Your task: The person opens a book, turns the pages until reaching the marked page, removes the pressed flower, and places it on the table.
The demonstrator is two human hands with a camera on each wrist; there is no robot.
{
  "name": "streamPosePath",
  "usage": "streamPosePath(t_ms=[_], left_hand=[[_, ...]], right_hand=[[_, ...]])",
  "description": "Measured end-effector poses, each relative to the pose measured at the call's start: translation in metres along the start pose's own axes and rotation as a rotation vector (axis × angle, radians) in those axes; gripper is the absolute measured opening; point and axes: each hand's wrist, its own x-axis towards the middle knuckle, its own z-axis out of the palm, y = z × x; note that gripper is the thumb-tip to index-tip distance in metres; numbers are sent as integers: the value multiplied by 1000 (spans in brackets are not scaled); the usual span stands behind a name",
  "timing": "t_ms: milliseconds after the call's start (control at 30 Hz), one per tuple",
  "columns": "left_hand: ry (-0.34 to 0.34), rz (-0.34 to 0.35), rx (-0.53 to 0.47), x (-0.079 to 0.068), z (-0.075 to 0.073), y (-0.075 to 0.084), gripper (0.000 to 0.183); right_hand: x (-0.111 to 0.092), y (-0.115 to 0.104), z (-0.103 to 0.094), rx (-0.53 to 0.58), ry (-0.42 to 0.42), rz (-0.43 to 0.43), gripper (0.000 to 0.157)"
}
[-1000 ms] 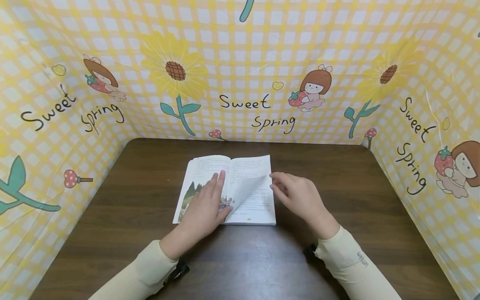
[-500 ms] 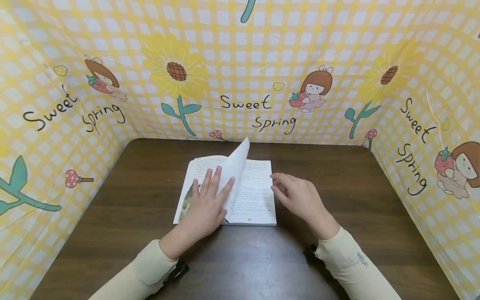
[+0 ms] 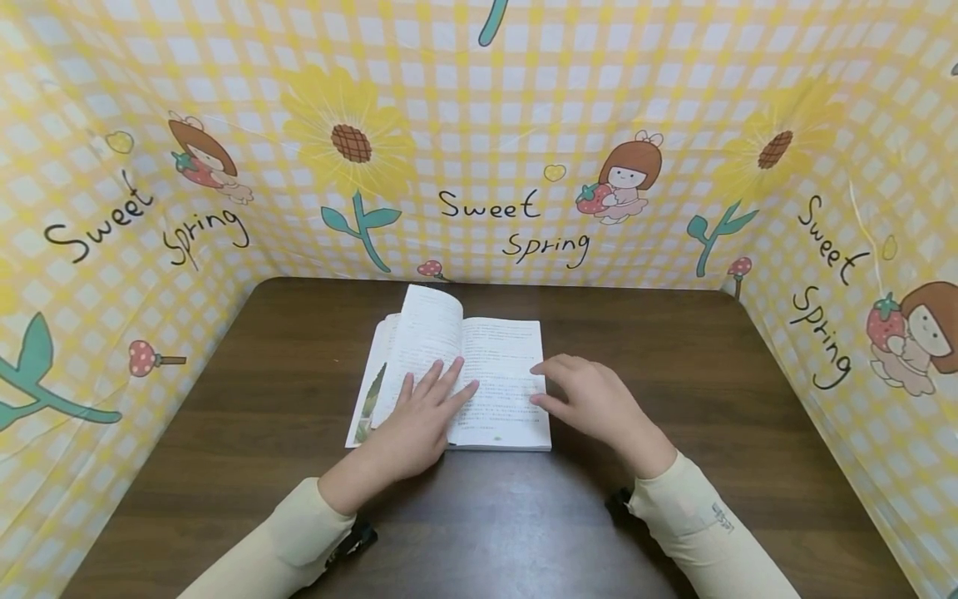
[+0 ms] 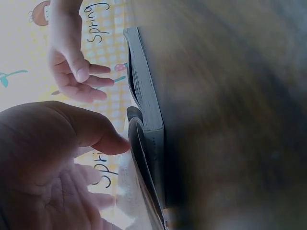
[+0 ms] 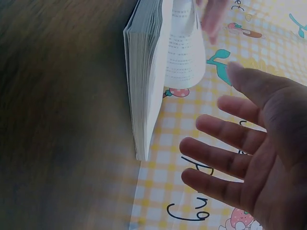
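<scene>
An opened book (image 3: 503, 391) lies on the table in the head view, with printed text on its right page. A turned leaf (image 3: 430, 320) stands slightly raised over the left side and partly covers a page with a green picture (image 3: 368, 408). My left hand (image 3: 415, 424) has its fingers spread across the leaf near the spine. In the left wrist view its thumb (image 4: 112, 139) is at the book's lower edge by the spine. My right hand (image 3: 599, 399) hovers at the book's right edge, its fingers apart and holding nothing. The right wrist view shows those fingers (image 5: 220, 134) loosely extended, away from the page block (image 5: 144, 86).
The dark wooden table (image 3: 674, 333) extends around the book. A yellow checked cloth (image 3: 479, 125) with flowers and lettering walls it in at the back and both sides. Black straps (image 3: 355, 541) sit under the cuffs of the light sleeves (image 3: 299, 532).
The leaf has swung from the right side over to the left. My left hand's fingers spread and shifted onto it. The right hand's fingers moved slightly leftward and opened wider.
</scene>
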Motion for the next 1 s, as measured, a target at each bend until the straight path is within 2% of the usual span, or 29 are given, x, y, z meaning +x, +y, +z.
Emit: streamPosePath(t_ms=[267, 533, 833, 1000], left_hand=[[-118, -120, -64, 0, 0, -4, 58], [-173, -151, -138, -1, -5, -13, 62], [-223, -177, -179, -2, -10, -17, 71], [-215, -185, -185, -3, -8, -19, 68]], right_hand=[[-2, 3, 5, 13, -106, -77, 46], [-3, 2, 8, -5, -183, -151, 57], [-6, 0, 11, 56, -330, -108, 70], [-7, 1, 14, 58, -356, -103, 71]])
